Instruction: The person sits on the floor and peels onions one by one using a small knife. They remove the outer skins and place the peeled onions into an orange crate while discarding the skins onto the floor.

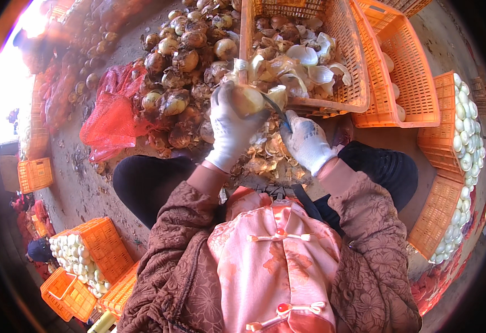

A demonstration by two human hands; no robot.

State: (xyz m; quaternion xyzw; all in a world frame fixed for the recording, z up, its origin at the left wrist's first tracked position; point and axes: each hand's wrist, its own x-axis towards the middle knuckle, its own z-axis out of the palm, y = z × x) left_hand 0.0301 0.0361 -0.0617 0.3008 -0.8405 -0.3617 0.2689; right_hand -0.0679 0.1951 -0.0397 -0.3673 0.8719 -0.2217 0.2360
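Observation:
My left hand (235,123), in a white work glove, grips an onion (249,101) that is partly peeled. In my right hand (305,137), gloved too, is a small knife (273,104) whose blade lies against the onion's right side, by a pale piece of peel (279,95). Both hands are just in front of the near edge of an orange plastic crate (328,106) holding onion skins (297,66). Unpeeled onions (184,60) lie heaped on the ground to the left of the crate.
A red mesh bag (111,120) lies left of the heap. Right of the skins crate stands another orange crate (414,75) with a few peeled onions. Crates full of peeled onions (466,120) line the far right; more crates (105,245) stand at lower left. Loose skins (268,160) litter the ground between my knees.

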